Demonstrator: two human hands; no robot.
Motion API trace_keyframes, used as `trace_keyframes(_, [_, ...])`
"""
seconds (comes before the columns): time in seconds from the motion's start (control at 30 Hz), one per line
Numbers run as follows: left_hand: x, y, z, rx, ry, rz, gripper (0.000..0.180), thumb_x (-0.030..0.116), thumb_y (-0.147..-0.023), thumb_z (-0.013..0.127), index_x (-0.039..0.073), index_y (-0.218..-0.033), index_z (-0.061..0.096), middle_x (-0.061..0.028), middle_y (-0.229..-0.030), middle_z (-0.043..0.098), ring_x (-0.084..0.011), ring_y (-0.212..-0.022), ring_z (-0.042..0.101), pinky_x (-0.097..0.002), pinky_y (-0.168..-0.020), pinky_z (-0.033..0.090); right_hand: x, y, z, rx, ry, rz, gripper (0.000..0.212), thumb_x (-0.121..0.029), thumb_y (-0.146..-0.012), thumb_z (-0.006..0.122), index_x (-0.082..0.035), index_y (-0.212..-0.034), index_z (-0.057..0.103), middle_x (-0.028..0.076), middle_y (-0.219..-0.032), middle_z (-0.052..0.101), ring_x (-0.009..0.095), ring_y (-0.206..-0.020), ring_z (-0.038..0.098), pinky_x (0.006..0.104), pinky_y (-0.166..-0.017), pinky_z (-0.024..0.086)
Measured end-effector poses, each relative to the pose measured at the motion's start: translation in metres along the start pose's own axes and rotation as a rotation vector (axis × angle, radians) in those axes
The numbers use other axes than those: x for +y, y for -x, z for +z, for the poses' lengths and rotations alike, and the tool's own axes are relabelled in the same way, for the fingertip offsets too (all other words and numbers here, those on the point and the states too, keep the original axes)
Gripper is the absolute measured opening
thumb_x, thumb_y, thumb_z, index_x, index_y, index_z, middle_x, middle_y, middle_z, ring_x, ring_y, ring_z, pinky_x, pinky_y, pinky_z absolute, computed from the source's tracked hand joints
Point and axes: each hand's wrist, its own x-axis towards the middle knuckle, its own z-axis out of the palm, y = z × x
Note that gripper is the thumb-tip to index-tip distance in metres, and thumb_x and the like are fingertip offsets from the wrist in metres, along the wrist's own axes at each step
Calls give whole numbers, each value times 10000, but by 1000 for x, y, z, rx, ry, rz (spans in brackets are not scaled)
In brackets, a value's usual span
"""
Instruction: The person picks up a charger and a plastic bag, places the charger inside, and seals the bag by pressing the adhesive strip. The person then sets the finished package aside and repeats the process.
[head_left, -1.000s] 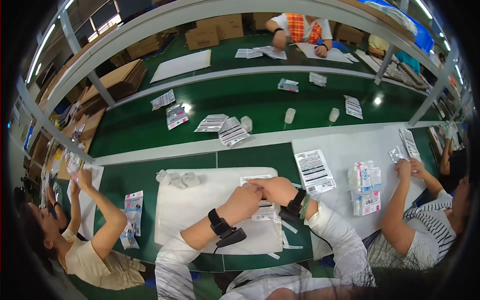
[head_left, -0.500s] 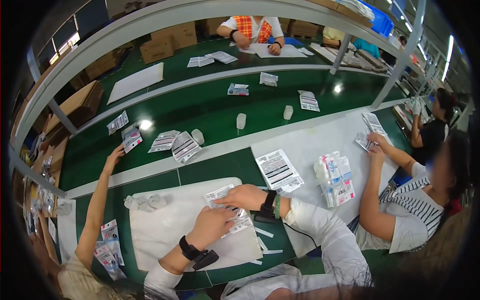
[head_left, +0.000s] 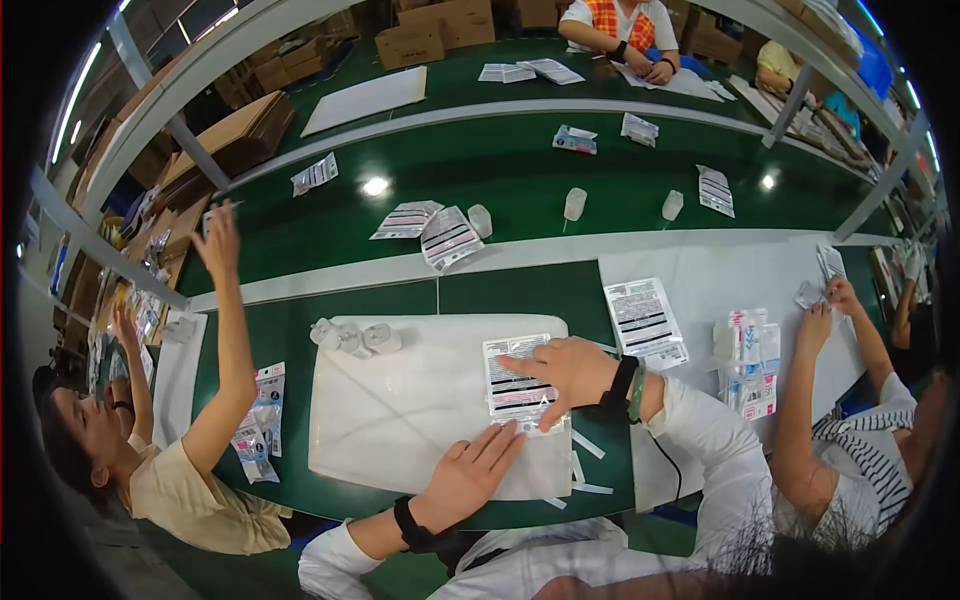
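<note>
A silver-and-white printed pouch [head_left: 508, 372] lies flat, print side up, on a worn white mat [head_left: 390, 430]. My right hand [head_left: 572, 378] rests over the pouch's right side, its index finger stretched across the print and its thumb pointing down toward the lower edge. From below, my left hand [head_left: 466, 482] lies flat on the mat with fingers extended, the tips touching the pouch's bottom edge. Neither hand grips anything. Several small translucent plastic containers [head_left: 352, 340] stand at the mat's far left corner. White strips [head_left: 588, 446] are scattered beside the mat's right edge.
Printed pouches [head_left: 645, 320] and a stack of filled packs [head_left: 745, 365] lie to the right, near a co-worker's hands [head_left: 825, 310]. More packs [head_left: 262, 420] lie left. Beyond a pale rail [head_left: 520, 250], a green belt [head_left: 400, 170] carries pouches and containers. A co-worker's arm [head_left: 228, 330] reaches up at left.
My view has swung left. My left hand has drawn back from the pouch's middle to its lower edge, uncovering more print. The left co-worker has lifted a pack off the belt.
</note>
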Motion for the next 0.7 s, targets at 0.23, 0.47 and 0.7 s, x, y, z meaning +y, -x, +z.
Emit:
trace_keyframes(0.23, [-35,-38,0,-113,139,-76,345,174,-761,638,117,-1100,643,13,-1104,620,-140,-931,617,-301,-663,451,-10,-1,-5,-58,63,14,1247,-659,-486,808,-167,-1527,332,94,-928,601,318,-883,609,406,-771,466])
trace_keyframes(0.47, [-19,-66,20,2,-186,-4,283,191,-742,649,124,-1017,641,11,-904,558,-149,-778,583,-305,-582,430,-5,2,0,12,50,14,1255,-614,-499,853,-191,-1540,294,109,-962,609,314,-903,619,419,-791,472])
trace_keyframes(0.7, [-22,-71,30,-88,-177,-45,303,197,-728,658,104,-1015,631,-13,-922,563,-170,-762,589,-307,-568,443,-8,2,0,-39,46,57,1255,-633,-513,839,-177,-1543,286,99,-1003,623,322,-952,621,417,-837,466])
